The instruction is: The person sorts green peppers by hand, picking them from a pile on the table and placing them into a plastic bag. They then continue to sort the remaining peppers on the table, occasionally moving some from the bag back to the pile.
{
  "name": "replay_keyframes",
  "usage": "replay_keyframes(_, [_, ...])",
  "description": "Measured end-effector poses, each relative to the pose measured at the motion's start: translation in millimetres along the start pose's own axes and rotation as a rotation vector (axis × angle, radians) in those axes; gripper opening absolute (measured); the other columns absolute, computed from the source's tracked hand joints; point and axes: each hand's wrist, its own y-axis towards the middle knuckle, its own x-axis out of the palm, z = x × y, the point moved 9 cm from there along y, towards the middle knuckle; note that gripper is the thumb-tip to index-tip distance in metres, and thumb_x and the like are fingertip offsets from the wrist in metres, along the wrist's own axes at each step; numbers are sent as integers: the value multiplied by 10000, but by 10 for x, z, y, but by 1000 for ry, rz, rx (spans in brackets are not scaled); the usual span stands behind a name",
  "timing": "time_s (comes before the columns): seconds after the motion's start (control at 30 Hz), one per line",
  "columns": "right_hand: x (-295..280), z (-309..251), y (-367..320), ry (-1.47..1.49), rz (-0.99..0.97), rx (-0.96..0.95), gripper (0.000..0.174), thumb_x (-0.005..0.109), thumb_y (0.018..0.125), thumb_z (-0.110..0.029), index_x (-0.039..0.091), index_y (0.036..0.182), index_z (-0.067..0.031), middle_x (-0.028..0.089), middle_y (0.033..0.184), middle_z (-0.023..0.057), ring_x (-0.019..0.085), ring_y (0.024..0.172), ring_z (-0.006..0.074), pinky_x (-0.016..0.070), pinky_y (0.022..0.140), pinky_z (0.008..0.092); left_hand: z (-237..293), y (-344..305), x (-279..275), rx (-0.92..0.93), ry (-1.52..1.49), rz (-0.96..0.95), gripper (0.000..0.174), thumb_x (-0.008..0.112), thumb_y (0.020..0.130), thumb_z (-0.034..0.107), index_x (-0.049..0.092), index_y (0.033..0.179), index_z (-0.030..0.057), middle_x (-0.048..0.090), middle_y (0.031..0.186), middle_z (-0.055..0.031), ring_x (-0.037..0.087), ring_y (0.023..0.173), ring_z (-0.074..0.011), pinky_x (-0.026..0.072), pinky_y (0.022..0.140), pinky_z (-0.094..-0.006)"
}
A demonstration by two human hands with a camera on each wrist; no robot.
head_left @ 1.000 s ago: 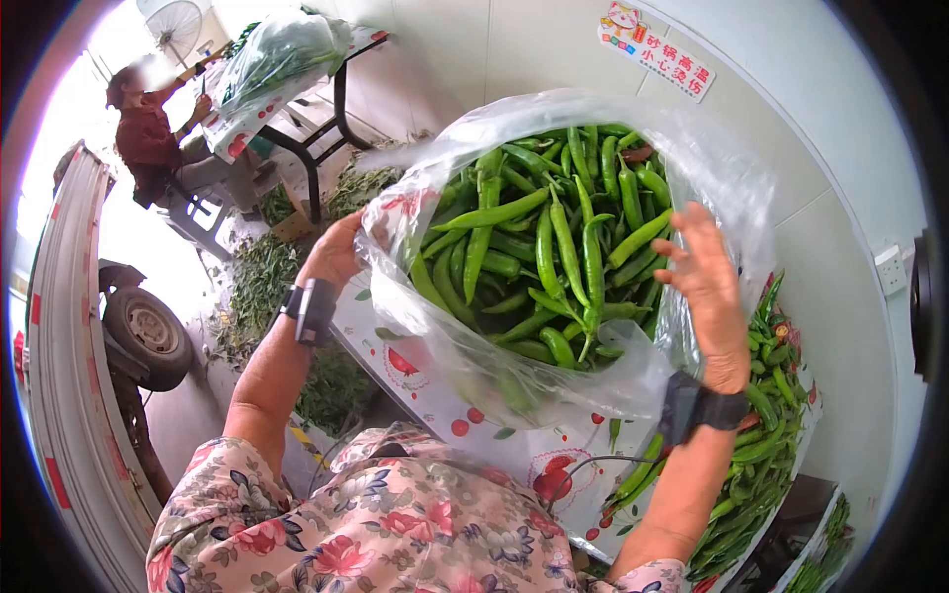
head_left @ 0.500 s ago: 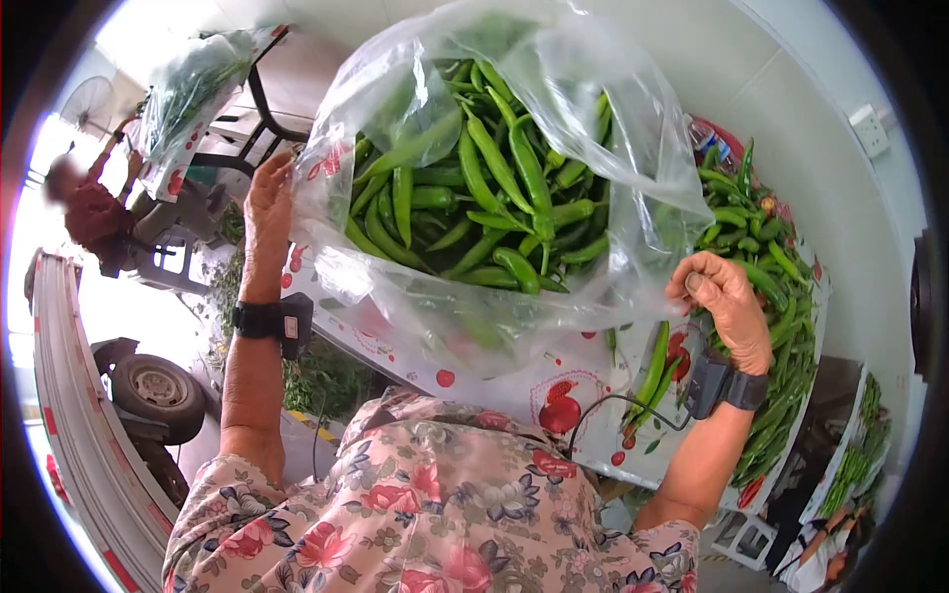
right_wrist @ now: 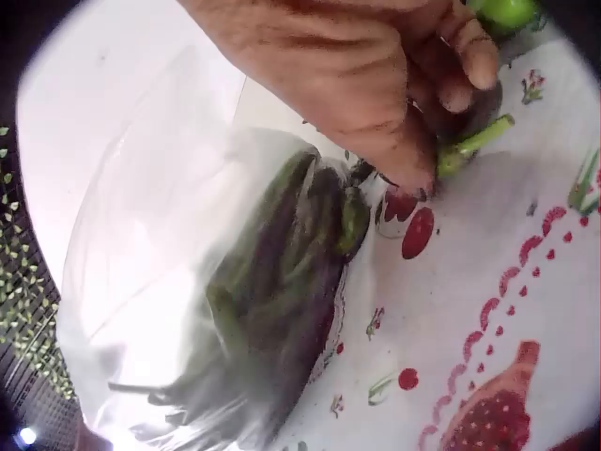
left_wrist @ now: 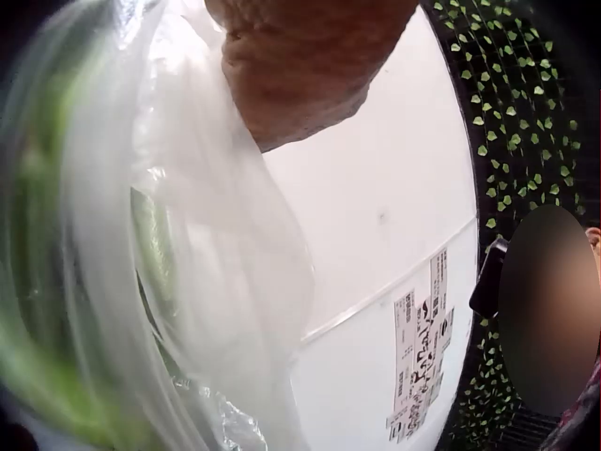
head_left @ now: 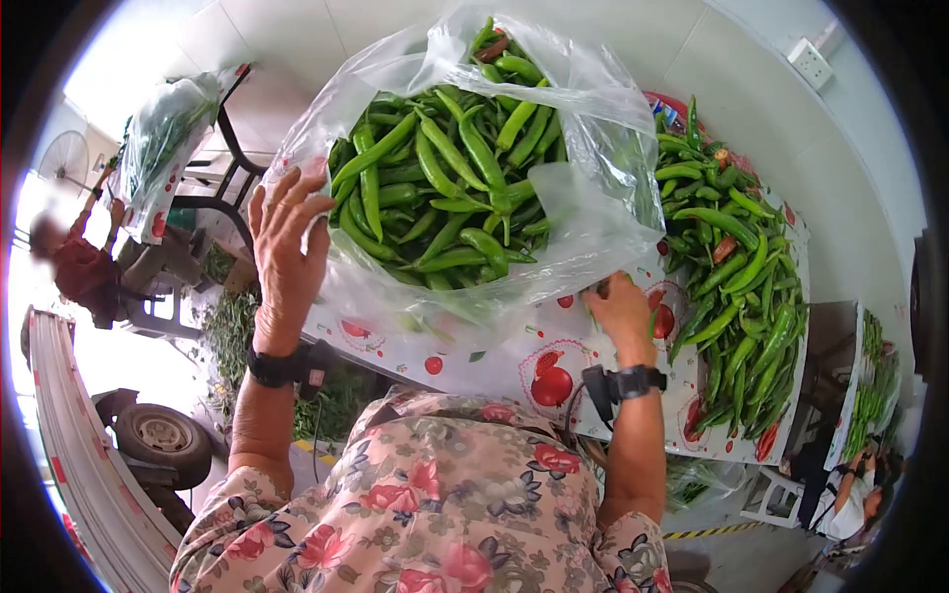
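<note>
A clear plastic bag full of long green chili peppers stands with its mouth open toward me. My left hand rests against its left side, fingers spread and fairly straight; the left wrist view shows only part of that hand beside the plastic. To the right of the bag, low over the tablecloth, my right hand has curled fingers. It pinches a green chili pepper, whose end sticks out past the thumb in the right wrist view.
A large pile of loose green peppers covers the table's right end. Behind stands a tiled wall with a socket. At left are a vehicle wheel, leafy scraps on the floor, and a seated person at another table.
The bag mouth has settled lower and leftward. My right hand has left the bag's right edge and come down to the tablecloth, where loose peppers lay. My left hand's grip on the rim has loosened.
</note>
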Motion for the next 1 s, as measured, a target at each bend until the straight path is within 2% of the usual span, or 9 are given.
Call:
replay_keyframes(0.17, [99,-55,-54,-129,73,-142,300,677,755,-244,630,964,-34,682,811,173,651,800,387,502,731,463,40,-167,198,-112,82,-171,300,680,758,94,632,1053,122,582,1255,-62,445,1286,-271,193,1126,-494])
replay_keyframes(0.23, [65,-42,-120,-166,-31,-67,272,667,762,-231,625,949,-38,684,881,189,654,840,381,502,744,469,72,-272,292,-134,83,-217,365,703,745,151,627,1102,128,541,1309,-65,396,1319,-275,170,1132,-498])
replay_keyframes(0.27, [52,-36,-176,-184,-85,-26,258,662,765,-224,622,942,-40,685,916,197,655,860,378,502,750,471,64,-305,328,-128,78,-197,360,697,752,152,627,1104,125,547,1298,-67,407,1309,-280,183,1124,-493])
replay_keyframes(0.37, [-237,152,-353,44,119,-22,255,659,767,-196,625,964,-39,689,895,188,662,844,374,505,750,459,71,-299,365,-124,-3,-239,330,691,769,127,630,1092,93,577,1261,-85,446,1263,-309,247,1091,-470])
replay_keyframes(0.5, [-608,585,-658,64,225,51,330,658,771,-188,623,1062,-36,693,854,164,668,822,360,510,760,434,149,-305,426,-89,-39,-388,283,675,789,107,634,1066,60,610,1194,-101,484,1206,-332,301,1055,-440])
replay_keyframes(0.6, [-497,946,-806,-2,136,149,356,658,770,-181,616,1090,-32,681,928,179,656,857,371,508,780,440,148,-304,430,-66,-45,-347,270,679,774,120,642,1038,80,637,1115,-68,505,1176,-294,299,1041,-429])
replay_keyframes(0.7, [-344,950,-933,-116,229,89,383,663,775,-187,602,1113,-18,646,1046,209,634,933,384,497,814,449,117,-303,441,-86,-69,-324,267,682,765,123,645,1027,90,651,1083,-56,524,1152,-276,303,1030,-416])
replay_keyframes(0.73, [-335,834,-971,-98,192,103,427,665,790,-213,577,1153,-6,599,1147,228,602,1010,400,484,847,458,110,-303,441,-95,-76,-322,268,683,764,122,645,1027,89,655,1078,-57,531,1142,-275,309,1024,-412])
replay_keyframes(1.0, [-261,530,-879,13,343,45,565,687,780,-216,488,1272,-23,579,1148,214,555,1080,390,458,903,461,56,-349,466,-117,-68,-295,260,677,770,121,647,1025,81,664,1054,-72,546,1116,-280,313,1023,-413])
